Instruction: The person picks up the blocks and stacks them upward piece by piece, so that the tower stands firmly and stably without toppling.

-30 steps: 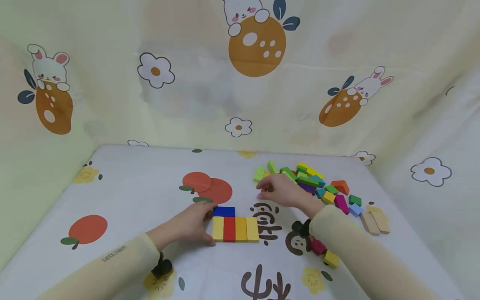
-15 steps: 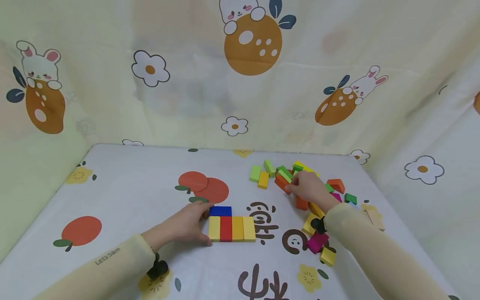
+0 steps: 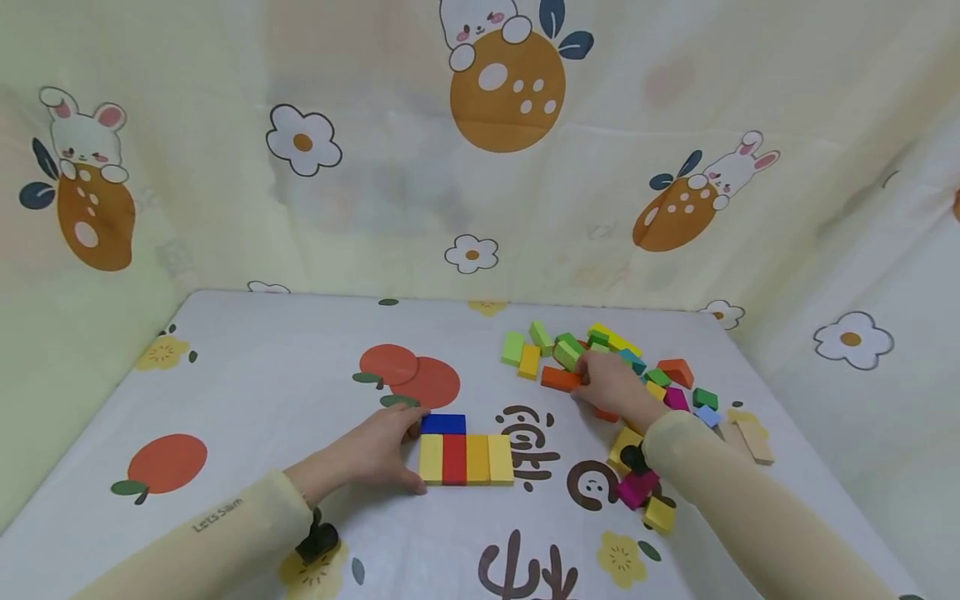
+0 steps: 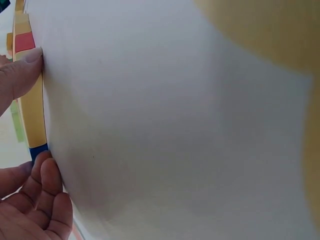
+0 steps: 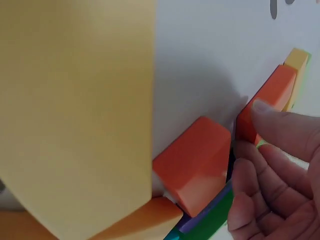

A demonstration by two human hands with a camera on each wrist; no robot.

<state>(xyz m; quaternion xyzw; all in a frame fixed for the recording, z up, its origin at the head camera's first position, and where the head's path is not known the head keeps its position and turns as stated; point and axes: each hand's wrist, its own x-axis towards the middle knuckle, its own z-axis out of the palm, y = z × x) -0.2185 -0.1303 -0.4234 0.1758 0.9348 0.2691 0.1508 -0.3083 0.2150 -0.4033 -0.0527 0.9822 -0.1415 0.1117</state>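
Our right hand (image 3: 617, 388) pinches an orange block (image 3: 560, 380) at the near-left side of a loose pile (image 3: 655, 377), though we cannot fully see the fingertips behind it. Our left hand (image 3: 369, 447), thumb and fingers apart, touches a blue block (image 3: 444, 424) and a pale yellow block (image 3: 431, 459). Right of the latter, a red block (image 3: 453, 459) lies on the white tablecloth (image 3: 262, 375).

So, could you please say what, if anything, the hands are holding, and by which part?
The right hand pinches an orange block by its right end. The left hand touches the blue block and leftmost yellow block; whether it grips is unclear.
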